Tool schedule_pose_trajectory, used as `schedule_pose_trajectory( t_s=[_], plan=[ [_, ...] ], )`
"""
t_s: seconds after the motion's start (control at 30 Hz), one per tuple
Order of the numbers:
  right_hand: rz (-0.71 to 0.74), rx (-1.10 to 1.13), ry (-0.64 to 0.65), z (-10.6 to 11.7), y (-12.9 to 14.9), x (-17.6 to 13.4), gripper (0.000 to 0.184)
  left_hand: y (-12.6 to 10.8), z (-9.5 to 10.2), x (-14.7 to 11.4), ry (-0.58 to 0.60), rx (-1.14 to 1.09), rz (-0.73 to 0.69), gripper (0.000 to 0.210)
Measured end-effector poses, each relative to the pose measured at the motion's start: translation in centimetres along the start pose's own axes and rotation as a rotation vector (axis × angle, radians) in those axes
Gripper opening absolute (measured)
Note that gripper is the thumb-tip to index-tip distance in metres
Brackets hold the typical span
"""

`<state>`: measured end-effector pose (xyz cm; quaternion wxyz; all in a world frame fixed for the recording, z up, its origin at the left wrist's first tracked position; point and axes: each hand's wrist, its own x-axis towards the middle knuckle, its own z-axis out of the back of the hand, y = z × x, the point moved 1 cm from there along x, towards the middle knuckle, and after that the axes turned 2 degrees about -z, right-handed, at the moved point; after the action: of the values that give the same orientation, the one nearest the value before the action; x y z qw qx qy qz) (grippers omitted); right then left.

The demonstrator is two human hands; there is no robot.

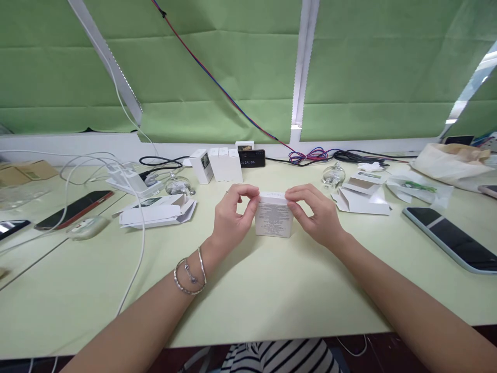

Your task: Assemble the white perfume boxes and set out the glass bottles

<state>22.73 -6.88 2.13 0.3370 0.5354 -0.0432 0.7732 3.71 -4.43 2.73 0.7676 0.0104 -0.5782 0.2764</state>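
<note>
A small white box (274, 220) with printed text on its near face stands upright on the table in front of me. My left hand (236, 212) pinches the box's upper left corner between thumb and fingers. At the upper right corner, my right hand (314, 213) grips it the same way. The box's top looks closed, and its contents are hidden. Farther back stand several closed white boxes (229, 165). Flattened or opened white cartons lie to the left (159, 211) and to the right (365, 199) of my hands.
Clear glass-like objects (178, 184) sit behind the cartons on both sides. A phone showing a timer (252, 158) leans at the back. More phones (452, 238) lie right and left. A white cable (143, 233) crosses the left side; a power strip (134, 181) stands behind it.
</note>
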Motion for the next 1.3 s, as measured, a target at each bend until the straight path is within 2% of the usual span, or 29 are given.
schedule_pose_trajectory(
  t_s=[0.17,0.4,0.67,0.97,1.1,1.23,1.3],
  plan=[
    [-0.005,0.032,0.016,0.1,0.0,0.0,0.015,0.1,0.2,0.1,-0.016,-0.002,-0.052,0.016],
    [-0.028,0.043,0.024,0.2,0.1,0.0,0.018,0.2,0.4,0.3,0.039,0.052,-0.168,0.012],
    [-0.036,0.056,0.03,0.2,0.1,0.0,0.02,0.4,0.4,0.2,0.057,0.055,-0.187,0.008],
    [-0.042,0.042,0.053,0.3,-0.1,0.0,0.02,0.5,0.3,0.1,0.07,0.095,-0.273,0.013],
    [-0.064,0.073,0.125,0.2,-0.3,-0.1,0.012,0.6,0.2,0.1,0.101,0.108,-0.259,0.012],
    [-0.161,0.116,0.304,-0.7,-0.8,-0.9,0.037,0.9,-0.1,-0.2,0.156,0.163,-0.193,0.014],
    [-0.207,0.06,0.278,-1.3,-1.3,-1.3,0.038,1.3,-0.5,-0.5,0.217,0.205,-0.127,0.024]
  ],
)
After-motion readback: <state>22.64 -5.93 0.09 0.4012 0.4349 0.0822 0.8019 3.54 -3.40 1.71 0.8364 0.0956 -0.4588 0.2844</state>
